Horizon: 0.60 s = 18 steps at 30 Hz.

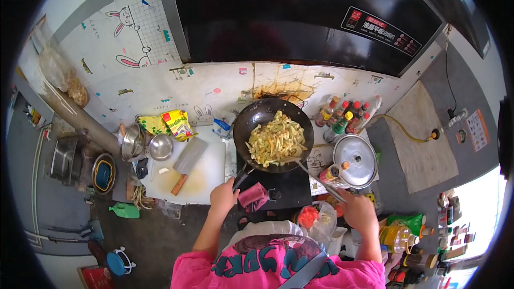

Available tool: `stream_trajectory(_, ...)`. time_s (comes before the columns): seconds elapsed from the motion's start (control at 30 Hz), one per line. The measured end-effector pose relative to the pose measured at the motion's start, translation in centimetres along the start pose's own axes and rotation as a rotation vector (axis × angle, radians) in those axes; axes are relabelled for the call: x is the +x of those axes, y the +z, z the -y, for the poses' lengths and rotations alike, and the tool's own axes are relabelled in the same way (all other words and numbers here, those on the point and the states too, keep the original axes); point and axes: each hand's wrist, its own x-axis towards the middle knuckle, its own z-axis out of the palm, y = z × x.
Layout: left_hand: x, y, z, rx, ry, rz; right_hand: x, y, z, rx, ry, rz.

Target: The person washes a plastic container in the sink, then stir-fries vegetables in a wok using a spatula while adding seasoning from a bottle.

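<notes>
A dark wok (243,128) sits on the black stove (294,184), with pale yellow-green chopped food (276,140) heaped inside. My left hand (225,195) is closed round the wok's handle, at the wok's lower left. On the right, my right hand (357,210) grips the handle of a metal spatula (321,183), whose head meets the food at the wok's lower right edge. A folded pink cloth (253,197) lies on the stove front, between my hands.
Left of the wok, a cleaver (191,159) lies on a white cutting board (211,174), near metal bowls (161,147). Sauce bottles (339,123) and a lidded pot (355,160) stand right. A black range hood (300,16) hangs above.
</notes>
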Motion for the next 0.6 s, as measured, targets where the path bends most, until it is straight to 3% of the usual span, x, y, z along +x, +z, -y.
stream_trajectory(0.2, -0.2, -0.1, 0.0, 0.006, 0.005, -0.02, 5.3, 9.1, 0.0, 0.065, -0.025, 0.002)
stream_trajectory(0.43, -0.2, 0.2, 0.2, 0.002, -0.002, -0.023, 4.2, 2.7, 1.7, 0.095, -0.108, -0.06)
stream_trajectory(0.6, -0.2, 0.1, 0.0, -0.004, 0.001, -0.023, 8.2, 6.0, 5.2, 0.043, -0.174, -0.155)
